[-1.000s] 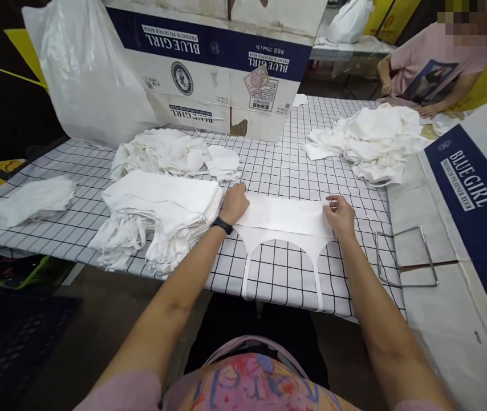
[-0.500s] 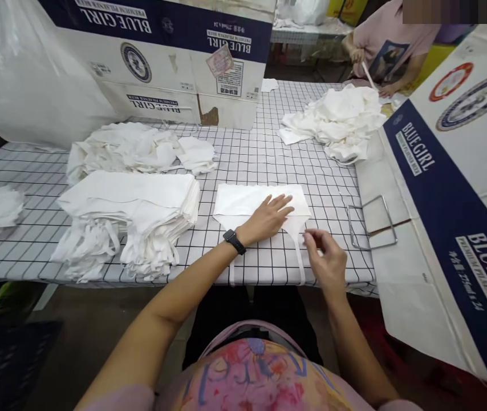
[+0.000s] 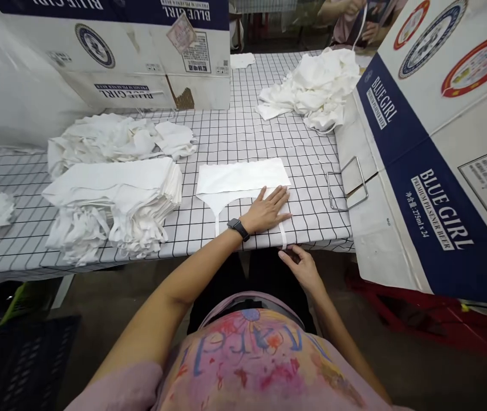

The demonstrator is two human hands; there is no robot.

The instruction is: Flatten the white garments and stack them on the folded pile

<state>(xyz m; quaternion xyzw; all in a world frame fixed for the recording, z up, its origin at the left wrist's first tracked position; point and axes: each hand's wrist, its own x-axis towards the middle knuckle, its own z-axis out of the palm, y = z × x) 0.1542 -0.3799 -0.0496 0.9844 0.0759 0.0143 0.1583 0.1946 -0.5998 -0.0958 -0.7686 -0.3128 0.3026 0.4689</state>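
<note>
A white garment with thin straps, like a camisole top (image 3: 243,176), lies flat on the checked cloth in front of me. My left hand (image 3: 267,210), with a black watch at the wrist, rests open and palm down on its lower right part, fingers spread. It covers much of the right strap's upper end. At the table's front edge, my right hand (image 3: 301,264) pinches the lower end of that white strap (image 3: 283,235) between thumb and finger. The left strap (image 3: 216,224) hangs straight toward the edge. To the left sits a neat stack of similar white garments (image 3: 115,182).
Loose white garments (image 3: 106,140) lie behind the stack, with another heap (image 3: 312,85) at the back right. Beer cartons (image 3: 141,63) stand at the back left and, as an opened carton (image 3: 397,171), on the right beside a metal wire frame (image 3: 348,184). Another person's hands (image 3: 361,17) show beyond.
My left hand has slid down the garment toward me. My right hand has moved down to the table edge and now pinches the strap end. The view has shifted too.
</note>
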